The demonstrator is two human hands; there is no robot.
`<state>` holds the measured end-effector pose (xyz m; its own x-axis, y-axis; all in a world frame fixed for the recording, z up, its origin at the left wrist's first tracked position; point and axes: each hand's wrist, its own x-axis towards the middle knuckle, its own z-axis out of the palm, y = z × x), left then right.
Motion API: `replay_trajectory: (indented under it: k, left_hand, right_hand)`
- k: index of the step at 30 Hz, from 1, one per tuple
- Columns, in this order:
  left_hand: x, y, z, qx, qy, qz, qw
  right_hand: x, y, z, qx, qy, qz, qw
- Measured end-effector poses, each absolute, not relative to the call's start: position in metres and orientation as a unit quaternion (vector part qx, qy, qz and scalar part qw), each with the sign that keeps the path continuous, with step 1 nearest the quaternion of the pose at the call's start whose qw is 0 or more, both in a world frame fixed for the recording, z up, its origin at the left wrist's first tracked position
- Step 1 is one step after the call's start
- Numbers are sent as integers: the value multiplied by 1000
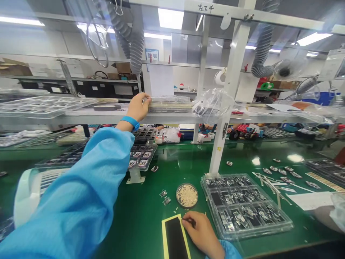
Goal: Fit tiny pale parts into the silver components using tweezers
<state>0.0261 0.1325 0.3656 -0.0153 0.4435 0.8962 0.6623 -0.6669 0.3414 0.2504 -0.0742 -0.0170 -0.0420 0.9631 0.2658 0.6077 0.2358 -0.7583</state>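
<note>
My left hand [138, 107], in a blue sleeve with a blue wristband, reaches up to the shelf. Its fingers are closed on the left end of a stack of thin clear plastic sheets [169, 106]. Down on the green table, my right hand [201, 230] is closed in a pinch at the upper right edge of a black sheet with a yellow border [175, 235]. Whatever else lies between those fingertips is hidden. Just beyond is a round dish [187, 196] full of small cream-coloured bits. Small clear and metallic parts [165, 198] lie left of the dish.
A clear compartment tray [245, 205] of small metallic parts stands at right, by a white post [223, 108]. Pale strips [272, 185] and loose parts lie further right. A pale green fan-like device [29, 194] is under my left arm. Another person's sleeve [338, 208] shows at right.
</note>
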Motion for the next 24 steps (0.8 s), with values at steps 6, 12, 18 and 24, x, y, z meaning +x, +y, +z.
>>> replay_trajectory:
  k: [6,12,18,24]
  left_hand:
    - [9,175,356,-733,-360,-574,61]
    - [-6,202,361,-760,-302,-574,35]
    - [-8,189,343,-750,-313,-582,33]
    - [-27,124,241,-760,-506,-388,126]
  right_hand:
    - [250,-75,-15,-579,-686,239,371]
    - [251,-74,-15,-577,-692,239,363]
    - [257,-75,-21,-532,-690,248,423]
    - [271,-80,-22,-473,-634,209,574]
